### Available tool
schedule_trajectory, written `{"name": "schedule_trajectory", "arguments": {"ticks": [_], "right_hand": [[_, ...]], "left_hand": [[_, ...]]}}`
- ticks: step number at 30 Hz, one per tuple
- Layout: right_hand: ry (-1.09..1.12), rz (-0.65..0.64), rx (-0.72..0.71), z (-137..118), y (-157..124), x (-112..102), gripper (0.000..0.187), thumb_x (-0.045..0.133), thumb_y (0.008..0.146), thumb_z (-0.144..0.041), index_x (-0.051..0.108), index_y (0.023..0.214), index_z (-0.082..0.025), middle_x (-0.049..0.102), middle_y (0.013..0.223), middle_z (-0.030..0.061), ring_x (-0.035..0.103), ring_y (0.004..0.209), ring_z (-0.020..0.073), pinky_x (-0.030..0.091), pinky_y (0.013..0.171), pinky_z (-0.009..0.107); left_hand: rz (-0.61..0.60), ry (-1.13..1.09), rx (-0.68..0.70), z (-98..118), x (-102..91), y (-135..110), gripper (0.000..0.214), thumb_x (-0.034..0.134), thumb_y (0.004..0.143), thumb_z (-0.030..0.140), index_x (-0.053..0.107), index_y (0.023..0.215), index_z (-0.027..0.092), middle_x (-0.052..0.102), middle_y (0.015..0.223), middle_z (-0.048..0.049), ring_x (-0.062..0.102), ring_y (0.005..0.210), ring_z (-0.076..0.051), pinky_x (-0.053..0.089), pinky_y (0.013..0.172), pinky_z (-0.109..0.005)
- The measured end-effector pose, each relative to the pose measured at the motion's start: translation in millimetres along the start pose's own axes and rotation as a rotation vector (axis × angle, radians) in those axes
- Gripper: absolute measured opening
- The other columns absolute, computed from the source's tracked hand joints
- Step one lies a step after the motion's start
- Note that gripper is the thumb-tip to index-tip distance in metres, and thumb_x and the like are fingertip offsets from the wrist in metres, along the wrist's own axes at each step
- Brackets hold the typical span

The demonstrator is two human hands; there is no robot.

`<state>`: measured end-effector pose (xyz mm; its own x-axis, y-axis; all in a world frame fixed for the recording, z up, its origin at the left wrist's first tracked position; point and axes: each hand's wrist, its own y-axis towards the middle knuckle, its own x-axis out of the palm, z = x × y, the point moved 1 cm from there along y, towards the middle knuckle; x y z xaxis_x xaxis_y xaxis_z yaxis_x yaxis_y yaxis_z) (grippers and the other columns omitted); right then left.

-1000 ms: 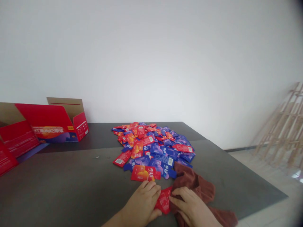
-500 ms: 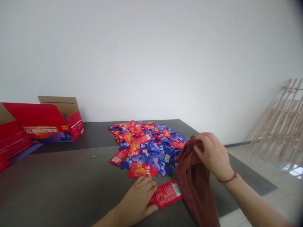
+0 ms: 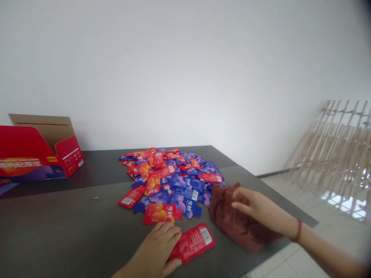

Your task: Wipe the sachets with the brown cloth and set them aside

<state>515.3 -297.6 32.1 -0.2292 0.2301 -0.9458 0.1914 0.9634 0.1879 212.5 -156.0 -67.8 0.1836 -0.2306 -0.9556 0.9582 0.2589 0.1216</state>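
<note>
My left hand (image 3: 155,247) rests on the table with its fingers and thumb closed round the left end of a red sachet (image 3: 197,241), which lies flat with its printed barcode side up. My right hand (image 3: 252,208) is over a crumpled brown cloth (image 3: 228,220) at the table's right edge. Its thumb and fingers are apart and hold nothing; whether the palm touches the cloth I cannot tell. Just beyond the hands spreads a pile of red and blue-purple sachets (image 3: 185,181). An orange-red sachet (image 3: 159,213) lies at the pile's near side, by my left fingertips.
A red carton (image 3: 29,158) with raised flaps stands at the left on the dark table (image 3: 72,227). The white wall (image 3: 174,77) is behind the table. Wooden racks (image 3: 339,154) lean at the right, beyond the table edge.
My right hand has let go of the brown cloth, which hung from it before and now lies bunched on the table. The view has swung slightly right. My left hand stays on the sachet.
</note>
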Motion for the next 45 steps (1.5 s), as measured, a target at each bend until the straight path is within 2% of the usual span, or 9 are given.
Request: {"name": "schedule_trajectory", "arguments": {"ticks": [6,10,15,20,24,33,36,40,45], "right_hand": [[-0.046,-0.081,-0.106,-1.1,-24.3,61.6,0.039,0.070,0.072,-0.028,0.061,0.108,-0.020,0.065,0.111,0.0079,0.057,0.103,0.0257,0.040,0.094,0.040],[-0.169,-0.076,-0.114,-0.1,-19.5,58.4,0.007,0.062,0.077,-0.022,0.064,0.082,-0.019,0.065,0.085,0.0051,0.059,0.086,0.0229,0.041,0.084,0.038],[-0.123,0.044,-0.250,-31.7,-12.4,46.0,0.004,0.058,0.077,-0.019,0.060,0.079,-0.021,0.061,0.092,0.0048,0.054,0.089,0.0211,0.042,0.082,0.035],[0.100,-0.095,-0.355,-87.6,-17.6,105.2,0.029,0.049,0.078,-0.012,0.060,0.104,-0.021,0.064,0.103,0.0032,0.056,0.094,0.0182,0.044,0.088,0.031],[0.063,-0.165,-0.423,-97.9,-23.9,135.0,0.050,0.050,0.075,-0.012,0.055,0.125,-0.020,0.057,0.129,0.0066,0.050,0.117,0.0213,0.036,0.104,0.036],[-0.166,0.131,-0.193,-32.8,-30.3,100.5,0.031,0.044,0.076,-0.009,0.056,0.103,-0.018,0.062,0.104,0.0105,0.061,0.092,0.0241,0.051,0.082,0.039],[-0.218,0.086,-0.141,-52.2,-14.0,90.2,0.023,0.044,0.079,-0.008,0.056,0.095,-0.019,0.060,0.096,0.0076,0.060,0.085,0.0229,0.050,0.078,0.038],[-0.161,0.152,-0.230,-97.9,-5.1,115.7,0.036,0.052,0.079,-0.010,0.052,0.114,-0.018,0.060,0.105,0.0103,0.058,0.096,0.0258,0.049,0.082,0.040],[0.061,-0.096,-0.357,-101.1,-19.2,126.2,0.028,0.057,0.078,-0.016,0.055,0.107,-0.017,0.061,0.104,0.0083,0.056,0.096,0.0226,0.047,0.086,0.037]], "left_hand": [[0.010,0.000,0.008,-3.4,3.5,-0.2,0.049,0.065,0.084,0.038,0.052,0.130,0.025,0.058,0.131,-0.0056,0.048,0.122,-0.029,0.033,0.107,-0.045],[0.008,0.006,0.011,-5.5,4.6,-1.3,0.051,0.065,0.083,0.037,0.051,0.131,0.025,0.057,0.132,-0.0059,0.048,0.122,-0.029,0.032,0.108,-0.045],[-0.011,-0.011,-0.002,-1.9,2.0,-0.7,0.049,0.066,0.084,0.037,0.052,0.129,0.023,0.057,0.131,-0.0055,0.048,0.121,-0.028,0.031,0.109,-0.045],[0.015,-0.033,-0.004,3.4,1.7,1.3,0.047,0.066,0.082,0.033,0.054,0.126,0.021,0.058,0.127,-0.0057,0.049,0.117,-0.027,0.033,0.106,-0.043],[0.032,-0.052,-0.004,5.2,0.4,1.3,0.046,0.066,0.083,0.038,0.055,0.124,0.021,0.060,0.125,-0.0049,0.049,0.115,-0.026,0.034,0.105,-0.040],[0.034,-0.084,0.003,1.3,-1.2,1.2,0.049,0.067,0.084,0.043,0.055,0.127,0.023,0.059,0.126,-0.0050,0.048,0.117,-0.027,0.031,0.106,-0.043],[0.066,-0.103,0.017,-0.8,2.2,1.3,0.050,0.067,0.084,0.045,0.054,0.128,0.024,0.059,0.127,-0.0040,0.047,0.118,-0.026,0.029,0.108,-0.043],[0.072,-0.095,-0.001,-1.1,5.0,0.8,0.049,0.070,0.081,0.043,0.056,0.124,0.024,0.058,0.127,-0.0041,0.046,0.120,-0.026,0.029,0.108,-0.042],[0.069,-0.097,-0.011,-0.8,4.2,-0.7,0.047,0.067,0.084,0.046,0.057,0.124,0.023,0.058,0.127,-0.0042,0.045,0.120,-0.026,0.028,0.108,-0.041]]}}
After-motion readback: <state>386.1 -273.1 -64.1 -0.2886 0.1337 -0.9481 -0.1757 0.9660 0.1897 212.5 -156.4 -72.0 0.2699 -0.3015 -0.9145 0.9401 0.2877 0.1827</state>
